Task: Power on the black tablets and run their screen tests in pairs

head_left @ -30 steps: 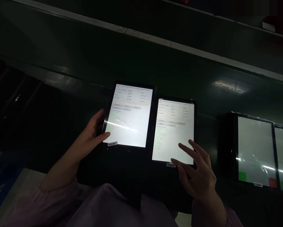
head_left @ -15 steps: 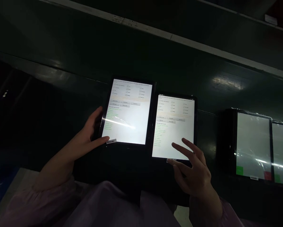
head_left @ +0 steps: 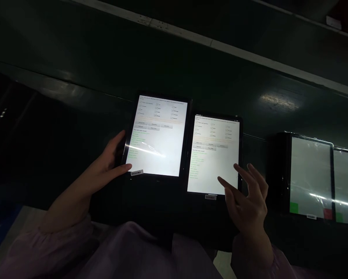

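My left hand (head_left: 109,161) grips the lower left edge of a lit tablet (head_left: 165,143), thumb on its front near a small label sticker. The tablet's screen shows check boxes, grey buttons and green lines of text. Just to its right lies a second lit tablet (head_left: 208,170) with a similar screen and a label (head_left: 210,197) at its bottom edge. Over that tablet's lower right corner hovers my right hand (head_left: 248,197), fingers spread and holding nothing. Whether a fingertip touches the glass, I cannot tell.
Two more tablets stand at the right; the nearer tablet (head_left: 310,174) shows a pale screen with green and red corner squares. A light strip (head_left: 191,37) runs across the dark green work surface (head_left: 104,58). Something blue (head_left: 2,221) sits at the lower left.
My right hand has moved right and lifted away from the second tablet's bottom edge, uncovering its label. My left hand keeps its hold, the thumb slightly shifted.
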The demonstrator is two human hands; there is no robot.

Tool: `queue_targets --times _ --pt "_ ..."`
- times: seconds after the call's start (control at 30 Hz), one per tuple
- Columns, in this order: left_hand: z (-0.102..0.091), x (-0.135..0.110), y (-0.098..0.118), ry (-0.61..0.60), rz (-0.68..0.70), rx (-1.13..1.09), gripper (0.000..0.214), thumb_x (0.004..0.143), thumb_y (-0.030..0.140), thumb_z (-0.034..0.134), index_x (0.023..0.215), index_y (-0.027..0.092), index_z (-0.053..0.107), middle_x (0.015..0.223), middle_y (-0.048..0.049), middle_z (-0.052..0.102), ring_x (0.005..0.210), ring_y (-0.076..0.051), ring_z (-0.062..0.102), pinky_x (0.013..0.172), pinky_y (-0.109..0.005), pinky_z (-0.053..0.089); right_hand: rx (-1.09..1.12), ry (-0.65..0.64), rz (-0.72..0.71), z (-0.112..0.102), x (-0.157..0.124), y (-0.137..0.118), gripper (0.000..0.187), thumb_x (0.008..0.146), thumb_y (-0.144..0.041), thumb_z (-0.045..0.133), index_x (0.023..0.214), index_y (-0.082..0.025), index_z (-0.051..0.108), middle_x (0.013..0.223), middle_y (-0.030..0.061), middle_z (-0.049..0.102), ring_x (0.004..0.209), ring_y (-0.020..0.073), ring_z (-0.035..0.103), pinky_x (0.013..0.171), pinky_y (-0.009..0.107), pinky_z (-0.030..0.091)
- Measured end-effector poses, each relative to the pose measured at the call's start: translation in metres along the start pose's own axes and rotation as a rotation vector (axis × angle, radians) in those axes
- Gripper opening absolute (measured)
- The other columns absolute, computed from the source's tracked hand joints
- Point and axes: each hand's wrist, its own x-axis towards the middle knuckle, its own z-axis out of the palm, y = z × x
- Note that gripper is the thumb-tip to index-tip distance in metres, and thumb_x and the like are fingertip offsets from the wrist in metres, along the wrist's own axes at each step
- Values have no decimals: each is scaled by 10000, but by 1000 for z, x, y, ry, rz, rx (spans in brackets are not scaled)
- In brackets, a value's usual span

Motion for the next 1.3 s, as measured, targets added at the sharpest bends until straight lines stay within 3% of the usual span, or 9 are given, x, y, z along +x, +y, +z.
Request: queue_targets --times 0.17,0.33,0.43,0.53,0.6,0.7,0.9,1.07,1.3 --pt "-1 -2 9 -39 -81 71 1190 709 728 855 1716 372 331 1855 -90 256 1682 -461 264 1316 -673 309 73 2 -31 0 5 -4 270 986 -106 663 1100 -273 841 1388 63 735 1409 350 624 1027 506 645" --pt "12 -6 26 -12 -134 320 1489 589 802 868 1772 268 138 1876 -175 77 1703 -526 78 1298 -769 232 91 -9 -49 -3 8 -8 255 983 -91 647 1053 -248 834 1345 73 748 1385 331 640 1006 469 648" --pt "24 -2 31 84 -85 356 1483 594 787 881 1761 203 178 1846 -229 148 1692 -556 76 1283 -804 236 121 -22 -75 -4 9 -12 260 965 -91 648 1049 -248 837 1337 74 752 1375 333 644 1004 476 639" --pt "32 7 28 196 -29 226 1281 728 749 842 1742 247 242 1795 -215 310 1687 -512 183 1304 -748 279 142 -76 -96 -3 11 -19 252 948 -110 666 1052 -260 840 1351 73 758 1388 339 635 1014 486 628" --pt "31 13 24 209 5 112 1139 831 707 788 1736 280 244 1771 -192 375 1686 -468 234 1318 -703 294 140 -120 -119 -1 14 -25 240 942 -123 683 1062 -260 841 1365 77 762 1405 337 623 1032 481 619" --pt "24 15 17 151 40 28 1047 877 686 759 1725 312 272 1762 -158 412 1685 -441 261 1316 -671 325 135 -166 -151 3 19 -31 239 950 -127 684 1075 -262 837 1377 75 769 1419 328 610 1052 471 609" --pt "2 13 10 26 80 -77 1040 817 682 820 1680 286 393 1712 -185 490 1654 -479 319 1273 -706 386 143 -175 -168 8 24 -35 213 1000 -131 655 1105 -241 803 1390 91 754 1498 330 537 1063 466 608" --pt "-10 12 12 -123 -6 -70 1046 788 560 884 1680 314 398 1805 -133 349 1632 -459 376 1300 -633 393 163 -159 -159 11 25 -34 187 981 -105 677 1059 -224 798 1377 103 752 1531 365 514 1062 488 615" --pt "-17 12 8 -187 21 32 1079 792 550 899 1701 317 366 1826 -123 267 1653 -464 325 1310 -615 383 163 -114 -140 7 22 -31 215 966 -94 667 1039 -241 806 1328 87 762 1481 359 571 1011 476 637"
